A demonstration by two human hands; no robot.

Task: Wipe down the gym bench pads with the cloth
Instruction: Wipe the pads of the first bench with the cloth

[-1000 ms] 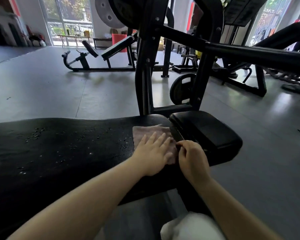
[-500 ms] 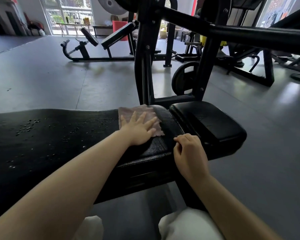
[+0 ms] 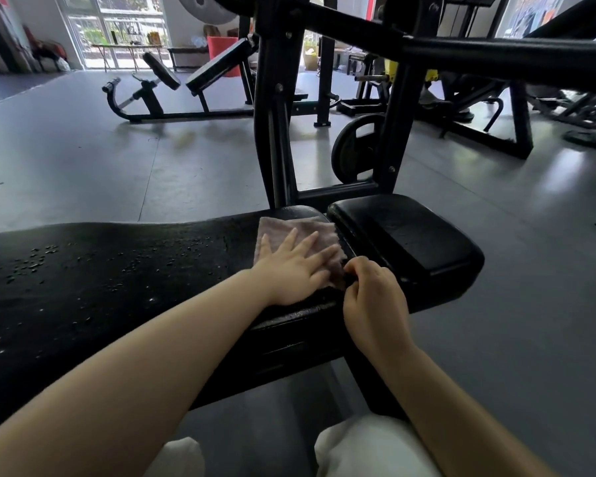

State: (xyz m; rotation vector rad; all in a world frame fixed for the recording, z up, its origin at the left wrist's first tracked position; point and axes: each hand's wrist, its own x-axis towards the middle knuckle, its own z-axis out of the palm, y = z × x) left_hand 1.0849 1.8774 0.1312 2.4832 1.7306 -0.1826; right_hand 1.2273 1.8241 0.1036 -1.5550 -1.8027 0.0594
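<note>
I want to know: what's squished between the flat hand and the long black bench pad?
The pink cloth lies between the left hand and the long bench pad, seen from the head camera.

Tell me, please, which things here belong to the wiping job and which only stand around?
Job:
- cloth under the left hand
- long bench pad, with droplets
- small bench pad
- right hand at the cloth's corner

Standing around:
- weight plate
- far bench

A grey gym floor (image 3: 83,160) stretches back to bright windows (image 3: 117,29). A black steel machine frame (image 3: 276,115) rises in the middle, with a round weight plate (image 3: 355,149) leaning behind it. Farther back, an angled black bench machine (image 3: 186,84) stands near a red box (image 3: 221,46).
</note>
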